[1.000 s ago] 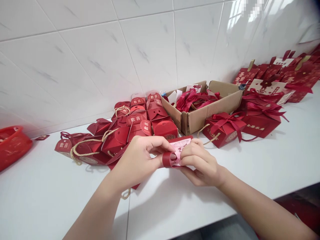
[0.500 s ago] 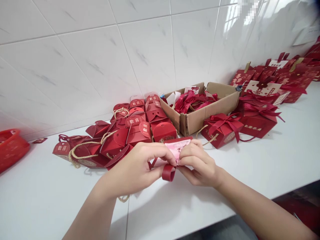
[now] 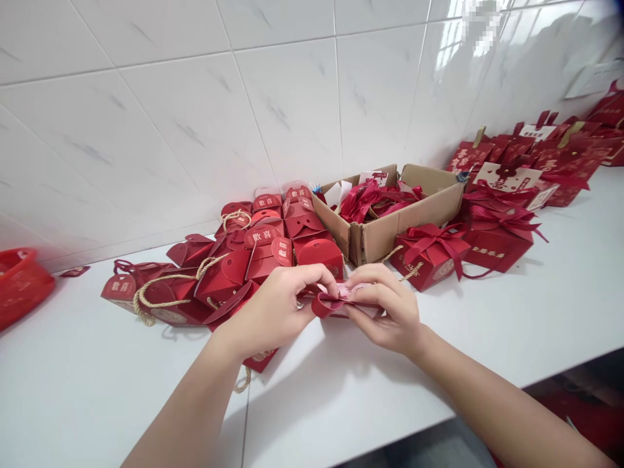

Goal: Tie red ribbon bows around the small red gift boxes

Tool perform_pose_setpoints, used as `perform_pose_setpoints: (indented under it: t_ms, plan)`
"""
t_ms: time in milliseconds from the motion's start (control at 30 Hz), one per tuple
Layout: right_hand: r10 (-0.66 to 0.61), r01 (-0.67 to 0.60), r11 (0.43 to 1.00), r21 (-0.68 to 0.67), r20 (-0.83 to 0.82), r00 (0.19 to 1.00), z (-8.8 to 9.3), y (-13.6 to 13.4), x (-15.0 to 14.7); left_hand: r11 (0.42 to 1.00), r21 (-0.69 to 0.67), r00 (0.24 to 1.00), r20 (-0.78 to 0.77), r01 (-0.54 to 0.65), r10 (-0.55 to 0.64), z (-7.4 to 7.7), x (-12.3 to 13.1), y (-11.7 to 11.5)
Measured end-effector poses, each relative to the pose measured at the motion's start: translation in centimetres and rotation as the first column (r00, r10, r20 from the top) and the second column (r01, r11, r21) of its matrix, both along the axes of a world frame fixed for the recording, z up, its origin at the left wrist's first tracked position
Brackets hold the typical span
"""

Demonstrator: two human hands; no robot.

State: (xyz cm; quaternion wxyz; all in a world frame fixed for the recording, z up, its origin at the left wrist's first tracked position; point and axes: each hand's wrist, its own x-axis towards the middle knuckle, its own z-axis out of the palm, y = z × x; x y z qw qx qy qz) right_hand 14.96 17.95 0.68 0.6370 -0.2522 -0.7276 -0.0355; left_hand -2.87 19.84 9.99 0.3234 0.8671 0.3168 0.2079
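A small red box point(image 3: 341, 314) with pink paper on top is between my hands above the white table. My left hand point(image 3: 280, 309) pinches its top edge beside a looped red strap point(image 3: 323, 306). The fingers of my right hand point(image 3: 385, 302) are closed on the box's right side and the pink paper point(image 3: 355, 290). My fingers hide much of the box. Just behind and left of my left hand stand several red boxes point(image 3: 266, 250), some with twisted cord handles.
Behind my hands an open cardboard box point(image 3: 409, 229) holds red ribbons. Ribbon-tied red boxes point(image 3: 431, 257) and red bags point(image 3: 565, 162) stand at the right. A red plastic basket point(image 3: 24, 286) is at the far left, and a tiled wall point(image 3: 292, 97) runs behind the table point(image 3: 160, 377).
Both hands have moved slightly up in the view with the box. Its pink top now appears flatter, and the strap loop has tilted. More of a red box below my left hand shows.
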Motion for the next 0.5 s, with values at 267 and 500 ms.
perform_pose_setpoints:
  t_ms: [267, 500]
  plan:
    - [0.102, -0.103, 0.992, -0.074, -0.023, 0.995, -0.05, -0.01, -0.08, 0.999, -0.010, 0.998, 0.044, -0.039, 0.039, -0.66, -0.07, 0.33]
    - [0.022, -0.023, 0.998, -0.065, -0.013, 1.000, -0.02, 0.06, -0.13, 0.995, -0.049, 0.992, 0.082, -0.088, 0.092, -1.01, 0.17, 0.31]
